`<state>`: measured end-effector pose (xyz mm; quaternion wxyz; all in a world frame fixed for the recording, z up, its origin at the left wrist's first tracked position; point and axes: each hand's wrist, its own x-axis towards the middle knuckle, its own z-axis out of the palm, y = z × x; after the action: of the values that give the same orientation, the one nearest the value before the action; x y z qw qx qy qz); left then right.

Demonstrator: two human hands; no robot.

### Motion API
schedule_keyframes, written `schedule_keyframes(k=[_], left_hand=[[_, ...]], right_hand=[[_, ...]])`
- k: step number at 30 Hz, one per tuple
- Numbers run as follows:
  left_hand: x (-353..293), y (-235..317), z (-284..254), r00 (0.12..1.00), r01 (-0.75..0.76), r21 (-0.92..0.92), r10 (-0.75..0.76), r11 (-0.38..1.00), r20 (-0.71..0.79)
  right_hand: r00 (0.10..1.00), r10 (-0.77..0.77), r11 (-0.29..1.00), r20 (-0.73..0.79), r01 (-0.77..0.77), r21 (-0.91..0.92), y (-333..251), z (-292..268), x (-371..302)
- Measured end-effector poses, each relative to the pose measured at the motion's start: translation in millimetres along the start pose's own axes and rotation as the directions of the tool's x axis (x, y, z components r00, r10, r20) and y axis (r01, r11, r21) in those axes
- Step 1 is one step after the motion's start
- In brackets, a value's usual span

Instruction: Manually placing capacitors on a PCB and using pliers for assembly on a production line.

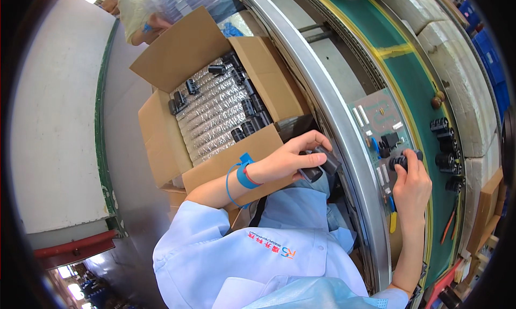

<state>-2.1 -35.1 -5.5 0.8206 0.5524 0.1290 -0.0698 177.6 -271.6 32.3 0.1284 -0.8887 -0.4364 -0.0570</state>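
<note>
My left hand (298, 157), with a blue strap at its wrist, is closed around black cylindrical capacitors (331, 161); at least two show between its fingers. It is just left of the conveyor's metal rail. My right hand (413, 184) pinches another black capacitor (399, 162) at the right edge of a circuit board (379, 118). Whether that capacitor's leads are in the board cannot be seen. White connectors, blue disc parts and a black block stand on the board. Left of me, an open cardboard box (212, 166) holds loose black capacitors (248, 127) on silvery bubble wrap.
Several black capacitors (446, 162) stand in a row on the green belt (416, 88), right of the board. A metal rail (344, 131) runs along the line's near side. Another person's hand (157, 23) holds clear plastic trays (180, 1) beyond the box.
</note>
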Motion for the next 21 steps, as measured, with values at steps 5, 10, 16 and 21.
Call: schedule_keyframes(k=[5, 10, 16, 21], left_hand=[[-6.7, -2.9, -13.6, 1.0, 0.004, -0.056, -0.005, 0.998, -0.003], [-3.9, -1.6, -13.4, 1.0, -0.015, -0.047, 0.015, 0.999, -0.011], [13.0, -12.1, -1.4, 0.992, -0.108, -0.024, 0.109, 0.994, 0.057], [-1.4, 4.8, 12.0, 0.995, -0.012, -0.002, 0.012, 1.0, 0.103]], right_hand=[[0.998, 0.052, 0.997, -0.037, -0.049, 0.064, -5.6, -0.7, -5.9], [0.995, 0.057, 0.991, -0.076, -0.048, 0.124, -7.4, 0.7, -4.0], [0.994, 0.103, 0.992, -0.033, -0.1, 0.072, -10.4, 1.5, 2.5], [0.992, 0.062, 0.992, -0.114, -0.049, 0.114, -5.3, 1.0, -9.7]])
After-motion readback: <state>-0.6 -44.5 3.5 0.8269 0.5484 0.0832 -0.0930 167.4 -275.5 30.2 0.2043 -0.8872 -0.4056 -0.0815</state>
